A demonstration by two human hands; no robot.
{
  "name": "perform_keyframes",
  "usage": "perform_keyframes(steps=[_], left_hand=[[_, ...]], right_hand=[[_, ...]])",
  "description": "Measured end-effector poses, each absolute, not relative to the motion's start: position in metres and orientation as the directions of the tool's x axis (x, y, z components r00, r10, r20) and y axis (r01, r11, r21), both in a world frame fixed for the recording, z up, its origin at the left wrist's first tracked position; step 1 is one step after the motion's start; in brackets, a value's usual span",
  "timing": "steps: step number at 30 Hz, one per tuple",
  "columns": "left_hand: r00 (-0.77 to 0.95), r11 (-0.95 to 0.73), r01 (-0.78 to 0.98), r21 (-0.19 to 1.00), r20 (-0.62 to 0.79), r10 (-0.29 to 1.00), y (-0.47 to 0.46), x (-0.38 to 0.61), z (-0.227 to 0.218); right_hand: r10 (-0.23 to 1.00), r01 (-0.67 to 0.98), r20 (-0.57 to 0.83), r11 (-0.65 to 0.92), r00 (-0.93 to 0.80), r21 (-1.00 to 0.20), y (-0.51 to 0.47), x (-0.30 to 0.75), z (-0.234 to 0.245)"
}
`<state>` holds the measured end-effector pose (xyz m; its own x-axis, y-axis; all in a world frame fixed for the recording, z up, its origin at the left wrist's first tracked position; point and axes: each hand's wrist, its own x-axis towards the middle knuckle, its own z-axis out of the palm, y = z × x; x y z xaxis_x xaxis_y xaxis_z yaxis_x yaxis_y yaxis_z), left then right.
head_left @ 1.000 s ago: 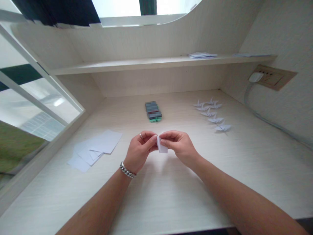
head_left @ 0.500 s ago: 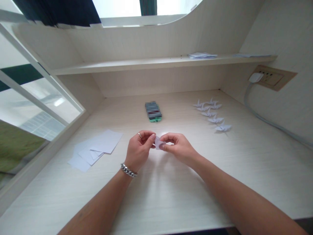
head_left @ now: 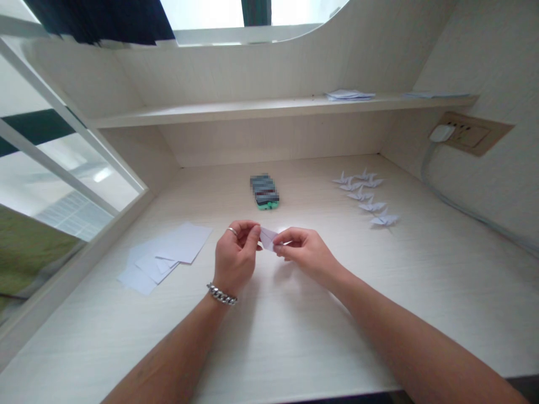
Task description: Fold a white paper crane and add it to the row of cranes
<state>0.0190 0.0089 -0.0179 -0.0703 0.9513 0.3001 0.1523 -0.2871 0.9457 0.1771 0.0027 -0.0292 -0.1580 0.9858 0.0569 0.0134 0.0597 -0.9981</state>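
A small folded piece of white paper (head_left: 268, 239) is held between my two hands, above the desk. My left hand (head_left: 238, 249), with a ring and a chain bracelet, pinches its left corner between thumb and fingers. On the other side, my right hand (head_left: 305, 247) grips the right end with thumb and forefinger. Creases show on the paper's face; its edges are partly hidden by my fingertips. Several folded paper cranes (head_left: 373, 207) stand in a loose group to the right. Left of my hands lie several loose white paper sheets (head_left: 185, 242), overlapping.
A phone-like object (head_left: 264, 192) with a green end, its face blurred, lies behind my hands. Paper stacks (head_left: 349, 95) rest on the shelf (head_left: 236, 112). At right, a grey cable (head_left: 458, 209) runs from a wall socket (head_left: 475, 133) along the desk's side.
My left hand has shifted slightly left and tilted. More of the folded paper's creased face now shows between my hands. My right hand is nearly in the same place.
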Motion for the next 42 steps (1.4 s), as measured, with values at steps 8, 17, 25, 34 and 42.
perform_keyframes(steps=[8, 17, 25, 34, 42], left_hand=[[-0.024, -0.211, 0.034, 0.977, 0.212, 0.977, 0.0097, 0.0208, -0.0171], [0.06, -0.074, 0.003, 0.997, 0.074, 0.995, 0.0095, 0.0217, -0.0165], [-0.002, -0.003, -0.085, 0.996, 0.003, 1.0, 0.0075, 0.0234, -0.0115], [0.019, -0.064, 0.029, 0.998, 0.063, 0.998, 0.0042, 0.0244, -0.0126], [0.138, -0.007, 0.02, 1.0, 0.005, 0.99, 0.0037, 0.0251, -0.012]], right_hand=[[0.993, -0.008, 0.079, 0.078, -0.086, -0.997, 0.0053, 0.1764, -0.0331], [0.989, -0.038, 0.107, 0.104, -0.099, -0.994, 0.0035, 0.1771, -0.034], [0.994, -0.087, 0.028, 0.019, -0.108, -0.996, 0.0047, 0.178, -0.031], [0.984, -0.053, 0.022, 0.013, -0.177, -0.999, 0.0062, 0.1771, -0.0298], [0.994, 0.018, 0.087, 0.088, -0.065, -0.996, 0.0071, 0.1801, -0.034]])
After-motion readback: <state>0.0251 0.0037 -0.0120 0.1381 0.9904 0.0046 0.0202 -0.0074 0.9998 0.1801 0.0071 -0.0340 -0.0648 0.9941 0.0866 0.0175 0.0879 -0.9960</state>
